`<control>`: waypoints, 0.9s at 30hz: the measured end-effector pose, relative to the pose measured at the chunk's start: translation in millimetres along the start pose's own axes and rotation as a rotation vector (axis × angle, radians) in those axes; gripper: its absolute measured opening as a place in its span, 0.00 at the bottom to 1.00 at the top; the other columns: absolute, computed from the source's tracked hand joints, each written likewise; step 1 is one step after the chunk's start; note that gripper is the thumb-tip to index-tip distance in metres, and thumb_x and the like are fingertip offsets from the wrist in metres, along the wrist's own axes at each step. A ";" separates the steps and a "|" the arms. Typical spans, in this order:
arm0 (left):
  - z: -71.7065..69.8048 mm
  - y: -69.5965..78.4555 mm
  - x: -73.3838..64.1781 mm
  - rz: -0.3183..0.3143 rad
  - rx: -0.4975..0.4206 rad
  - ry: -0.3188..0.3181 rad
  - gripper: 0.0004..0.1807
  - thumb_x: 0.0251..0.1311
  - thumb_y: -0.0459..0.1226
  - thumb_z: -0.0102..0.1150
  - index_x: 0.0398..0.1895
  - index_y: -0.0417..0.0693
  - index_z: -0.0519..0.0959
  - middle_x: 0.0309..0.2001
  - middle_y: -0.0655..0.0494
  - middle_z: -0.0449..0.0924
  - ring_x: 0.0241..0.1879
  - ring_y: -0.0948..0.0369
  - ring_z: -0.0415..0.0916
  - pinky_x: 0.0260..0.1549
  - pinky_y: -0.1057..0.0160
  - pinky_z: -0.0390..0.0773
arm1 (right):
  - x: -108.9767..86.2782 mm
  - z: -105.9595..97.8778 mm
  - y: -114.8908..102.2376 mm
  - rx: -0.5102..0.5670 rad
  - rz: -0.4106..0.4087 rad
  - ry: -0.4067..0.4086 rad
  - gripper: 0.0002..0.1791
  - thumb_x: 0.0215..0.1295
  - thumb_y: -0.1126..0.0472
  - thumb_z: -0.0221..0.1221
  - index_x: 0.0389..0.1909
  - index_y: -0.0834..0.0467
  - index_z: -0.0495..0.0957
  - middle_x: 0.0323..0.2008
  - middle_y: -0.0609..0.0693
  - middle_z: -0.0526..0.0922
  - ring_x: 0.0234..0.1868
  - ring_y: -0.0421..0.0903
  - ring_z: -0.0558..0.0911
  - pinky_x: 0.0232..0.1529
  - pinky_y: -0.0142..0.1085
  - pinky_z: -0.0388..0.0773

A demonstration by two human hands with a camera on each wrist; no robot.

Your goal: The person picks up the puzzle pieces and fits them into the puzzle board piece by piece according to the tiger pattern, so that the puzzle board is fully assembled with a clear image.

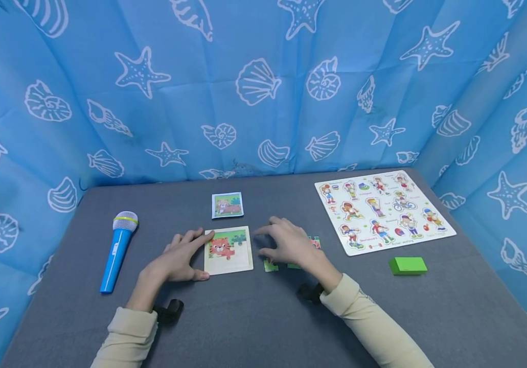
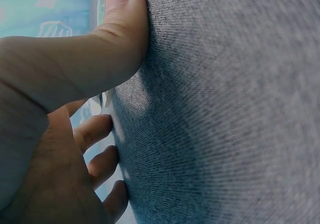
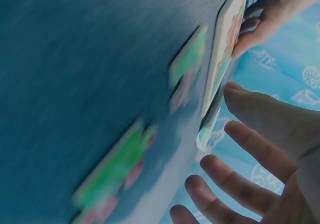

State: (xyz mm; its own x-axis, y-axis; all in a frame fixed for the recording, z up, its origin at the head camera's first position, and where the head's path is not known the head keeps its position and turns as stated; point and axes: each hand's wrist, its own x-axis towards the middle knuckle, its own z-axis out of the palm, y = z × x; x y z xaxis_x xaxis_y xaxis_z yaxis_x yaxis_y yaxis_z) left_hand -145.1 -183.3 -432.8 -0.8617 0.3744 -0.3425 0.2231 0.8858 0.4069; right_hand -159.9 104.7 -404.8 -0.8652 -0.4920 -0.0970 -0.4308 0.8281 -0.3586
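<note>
A square wooden puzzle board (image 1: 240,261) lies on the table with an orange tiger piece and a green piece in its upper part. My left hand (image 1: 178,259) steadies the board's left side, index fingertip at the upper corner and thumb (image 2: 120,29) at the lower one. Right of the board, my right hand (image 1: 287,243) hovers with fingers spread and nothing between them. Loose jigsaw pieces lie under and beside it, partly hidden in the head view. The right wrist view shows one green piece (image 3: 190,59) near the board and another green piece (image 3: 112,166) farther off.
Behind the board lies a small picture card (image 1: 227,205). A blue toy microphone (image 1: 118,255) is at the left. At the right are a white peg puzzle board (image 1: 360,237) with figures and a green block (image 1: 408,266). A blue shell-patterned curtain (image 1: 263,117) surrounds the grey table (image 1: 245,327).
</note>
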 end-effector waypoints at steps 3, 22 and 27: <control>0.3 0.0 0.0 -0.003 -0.004 -0.004 0.54 0.55 0.51 0.75 0.82 0.57 0.56 0.81 0.40 0.50 0.69 0.38 0.57 0.65 0.32 0.63 | -6.6 -4.4 11.0 0.002 0.003 0.010 0.24 0.62 0.52 0.71 0.59 0.49 0.84 0.48 0.54 0.81 0.37 0.47 0.73 0.30 0.39 0.68; 0.2 -0.7 0.7 -0.008 -0.008 -0.013 0.54 0.55 0.51 0.75 0.82 0.57 0.55 0.82 0.40 0.49 0.69 0.38 0.57 0.64 0.32 0.64 | -40.8 -14.1 69.5 -0.043 0.164 0.061 0.21 0.63 0.53 0.70 0.54 0.59 0.85 0.45 0.59 0.84 0.38 0.49 0.82 0.32 0.40 0.75; -0.3 -0.5 0.0 -0.010 -0.017 -0.015 0.54 0.55 0.50 0.75 0.82 0.57 0.55 0.82 0.41 0.49 0.68 0.39 0.58 0.64 0.32 0.64 | -44.2 -16.8 71.2 0.006 0.229 0.053 0.21 0.64 0.54 0.69 0.54 0.61 0.84 0.48 0.60 0.86 0.44 0.54 0.84 0.36 0.45 0.80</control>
State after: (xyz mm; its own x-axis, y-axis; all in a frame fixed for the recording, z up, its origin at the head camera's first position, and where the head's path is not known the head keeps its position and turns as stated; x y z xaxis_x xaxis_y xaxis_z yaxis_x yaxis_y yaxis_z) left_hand -145.3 -183.8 -432.8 -0.8567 0.3701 -0.3593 0.2069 0.8847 0.4178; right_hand -156.7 189.9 -410.4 -0.9524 -0.2770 -0.1276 -0.2208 0.9149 -0.3380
